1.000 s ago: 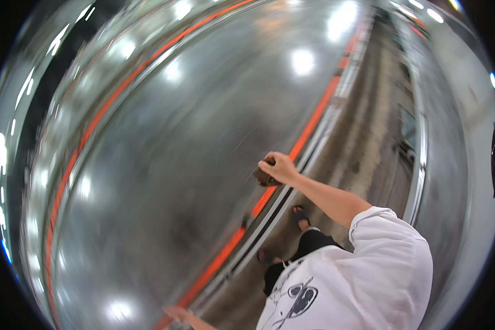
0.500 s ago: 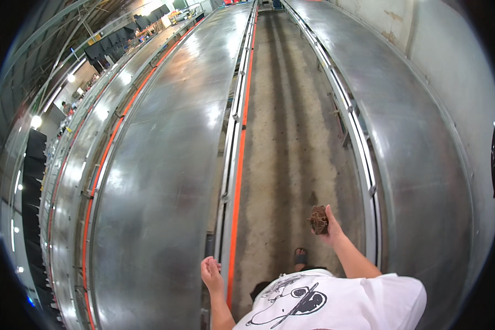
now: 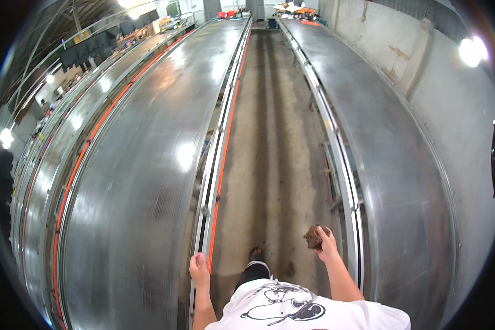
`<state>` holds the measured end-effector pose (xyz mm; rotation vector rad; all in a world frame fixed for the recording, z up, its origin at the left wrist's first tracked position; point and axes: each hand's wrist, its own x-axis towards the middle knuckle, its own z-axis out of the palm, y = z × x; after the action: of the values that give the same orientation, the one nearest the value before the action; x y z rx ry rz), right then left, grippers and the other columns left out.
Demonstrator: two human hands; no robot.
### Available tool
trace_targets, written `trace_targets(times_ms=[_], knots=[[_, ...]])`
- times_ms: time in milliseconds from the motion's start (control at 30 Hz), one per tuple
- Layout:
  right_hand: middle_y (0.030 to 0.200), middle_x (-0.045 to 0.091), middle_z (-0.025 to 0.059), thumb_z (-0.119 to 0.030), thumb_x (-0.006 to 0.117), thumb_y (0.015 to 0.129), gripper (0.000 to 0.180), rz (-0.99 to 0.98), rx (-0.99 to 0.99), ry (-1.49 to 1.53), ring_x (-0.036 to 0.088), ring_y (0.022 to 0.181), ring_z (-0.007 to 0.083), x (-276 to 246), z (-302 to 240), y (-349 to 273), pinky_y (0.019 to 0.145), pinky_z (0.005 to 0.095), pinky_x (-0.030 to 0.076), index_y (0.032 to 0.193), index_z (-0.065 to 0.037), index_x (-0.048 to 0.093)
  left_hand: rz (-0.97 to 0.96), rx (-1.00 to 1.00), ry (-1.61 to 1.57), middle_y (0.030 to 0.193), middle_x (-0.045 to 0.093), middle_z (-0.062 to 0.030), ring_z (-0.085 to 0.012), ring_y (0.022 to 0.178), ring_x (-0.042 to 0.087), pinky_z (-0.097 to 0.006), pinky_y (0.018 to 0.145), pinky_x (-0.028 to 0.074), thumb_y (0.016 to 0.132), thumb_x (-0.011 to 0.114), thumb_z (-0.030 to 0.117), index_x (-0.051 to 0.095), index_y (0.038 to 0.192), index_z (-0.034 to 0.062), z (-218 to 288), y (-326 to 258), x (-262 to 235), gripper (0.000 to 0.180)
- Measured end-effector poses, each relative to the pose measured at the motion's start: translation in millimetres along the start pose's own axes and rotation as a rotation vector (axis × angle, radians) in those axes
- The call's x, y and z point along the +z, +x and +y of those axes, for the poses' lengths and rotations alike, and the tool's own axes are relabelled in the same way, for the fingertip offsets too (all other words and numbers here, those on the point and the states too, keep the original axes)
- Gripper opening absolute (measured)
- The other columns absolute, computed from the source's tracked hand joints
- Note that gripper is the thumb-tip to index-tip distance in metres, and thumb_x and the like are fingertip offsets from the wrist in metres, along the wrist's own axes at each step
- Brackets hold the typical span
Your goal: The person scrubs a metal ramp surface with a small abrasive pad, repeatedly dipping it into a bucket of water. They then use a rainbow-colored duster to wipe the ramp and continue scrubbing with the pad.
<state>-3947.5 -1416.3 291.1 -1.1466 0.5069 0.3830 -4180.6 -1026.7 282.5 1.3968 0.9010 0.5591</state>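
Person stood in a narrow concrete aisle (image 3: 269, 165) between two long metal conveyor beds – one on the left (image 3: 148, 181), one on the right (image 3: 396, 165), both shiny and curving away under the fisheye

Right hand (image 3: 328, 242) was raised at about waist height over the aisle, just inside the right bed's rail (image 3: 349, 203). Fingers were curled round a small dark brown clump (image 3: 313, 237), which stuck out past the fingertips on the left side; the grip looked like a loose cupping pinch, not a tight fist

Left hand (image 3: 199, 269) sat at the inner rail of the left bed (image 3: 206, 220), by the orange strip (image 3: 221, 181). Fingers looked closed or bent, but whether they gripped the rail or only rested against it could not be told; nothing loose showed in it

Handling, as a judgement: the clump looked ragged and fibrous or crumbly – probably light, soft, liable to shed bits if squeezed. No firm edge to pinch, so a cupped hold from beneath and around the middle would suit it better than fingertips. Not likely slippery; the risk was pieces breaking off rather than the whole thing sliding out. Its exact material was too small to make out

A dark shoe (image 3: 257, 254) showed on the floor ahead of the white printed shirt (image 3: 291, 308). Stacked goods at the far end were too distant to identify
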Motion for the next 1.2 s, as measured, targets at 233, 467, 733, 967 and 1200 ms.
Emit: trace_targets(times_ms=[233, 467, 733, 967, 1200], knots=[[0.111, 0.072, 0.0070, -0.060, 0.063, 0.099, 0.055, -0.029, -0.085, 0.408, 0.071, 0.101, 0.0235, 26.2, -121.1, 145.0, 0.081, 0.0429, 0.061, 0.129, -0.014, 0.065, -0.675, 0.407, 0.170, 0.105, 0.072, -0.0069, -0.0112, 0.094, 0.066, -0.027, 0.085, 0.054, 0.105, 0.067, 0.027, 0.067, 0.122, -0.0008, 182.7, 260.8, 320.4, 0.033], [0.124, 0.070, 0.0144, -0.073, 0.064, 0.090, 0.075, -0.214, -0.002, 0.721, 0.068, 0.109, 0.0369, 170.7, -207.2, 366.4, 0.095, 0.0579, 0.055, 0.133, -0.012, 0.063, -0.728, 0.242, 0.292, 0.100, 0.070, -0.0023, -0.0078, 0.086, 0.063, -0.026, 0.078, 0.054, 0.105, 0.067, 0.030, 0.066, 0.125, -0.0001, 156.9, 461.8, 536.0, 0.036], [0.122, 0.070, 0.0130, -0.022, 0.068, 0.098, 0.036, -0.402, 0.065, 0.247, 0.070, 0.106, 0.0320, 398.9, -430.2, 720.2, 0.087, 0.0550, 0.060, 0.132, -0.011, 0.060, -0.310, -0.266, 0.067, 0.098, 0.067, -0.0015, -0.0099, 0.081, 0.063, -0.026, 0.070, 0.053, 0.106, 0.065, 0.031, 0.063, 0.125, 0.0035, 151.1, 628.4, 542.4, 0.034], [0.111, 0.070, 0.0148, 0.001, 0.051, 0.095, 0.042, -0.256, 0.079, 0.208, 0.072, 0.094, 0.0353, 517.8, -498.4, 1014.3, 0.076, 0.0523, 0.063, 0.134, -0.015, 0.055, 0.101, -0.406, -0.213, 0.090, 0.065, -0.0023, -0.0107, 0.074, 0.061, -0.025, 0.062, 0.050, 0.108, 0.060, 0.032, 0.062, 0.116, 0.0045, 190.2, 832.5, 670.6, 0.028], [0.117, 0.066, 0.0204, 0.002, 0.048, 0.089, 0.052, 0.022, 0.114, 0.415, 0.070, 0.090, 0.0385, 540.6, -549.3, 1137.9, 0.068, 0.0498, 0.060, 0.135, -0.020, 0.053, -0.500, -0.024, 0.047, 0.098, 0.065, -0.0016, -0.0094, 0.086, 0.060, -0.025, 0.076, 0.049, 0.108, 0.060, 0.034, 0.065, 0.121, 0.0011, 367.6, 1148.8, 969.1, 0.036]])
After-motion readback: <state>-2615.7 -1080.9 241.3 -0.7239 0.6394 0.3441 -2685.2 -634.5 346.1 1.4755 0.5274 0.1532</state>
